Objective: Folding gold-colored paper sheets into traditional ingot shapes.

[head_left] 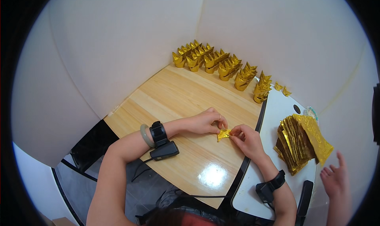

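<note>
A small folded piece of gold foil paper (224, 135) is held just above or on the wooden tabletop. My left hand (206, 122) pinches its left side between thumb and fingers. At its other end, the fingertips of my right hand (248, 140) close on the edge. Several rows of folded gold paper ingots (228, 69) with pointed tips stand along the back of the table. Two smaller ingots (282, 88) lie to the right of those rows. To the right of my hands rests a thick fanned stack of gold foil sheets (297, 144).
The stack lies on a white table (253, 186) beside the wooden tabletop (158, 107). Another person's hand (335, 177) is raised beside it at the right. Pale partition walls (138, 36) enclose the back and sides. A black cable (202, 196) crosses the front edge.
</note>
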The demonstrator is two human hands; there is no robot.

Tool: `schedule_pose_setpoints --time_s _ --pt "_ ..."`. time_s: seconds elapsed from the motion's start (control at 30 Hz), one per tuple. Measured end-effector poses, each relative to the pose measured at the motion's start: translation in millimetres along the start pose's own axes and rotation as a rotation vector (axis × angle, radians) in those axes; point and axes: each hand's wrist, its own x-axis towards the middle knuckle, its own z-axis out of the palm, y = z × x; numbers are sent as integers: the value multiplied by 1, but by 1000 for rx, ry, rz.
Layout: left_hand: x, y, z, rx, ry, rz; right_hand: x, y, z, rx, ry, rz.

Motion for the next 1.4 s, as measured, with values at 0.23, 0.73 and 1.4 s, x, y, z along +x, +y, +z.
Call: schedule_pose_setpoints --time_s 0.23,0.73,1.4 --pt "1 -3 1 40 -8 34 0 -3 -4 -1 31 25" --pt "-2 -10 5 81 77 106 -1 -2 -13 -299 3 -333" --pt "-4 3 4 204 35 89 -6 6 -22 -275 21 -306"
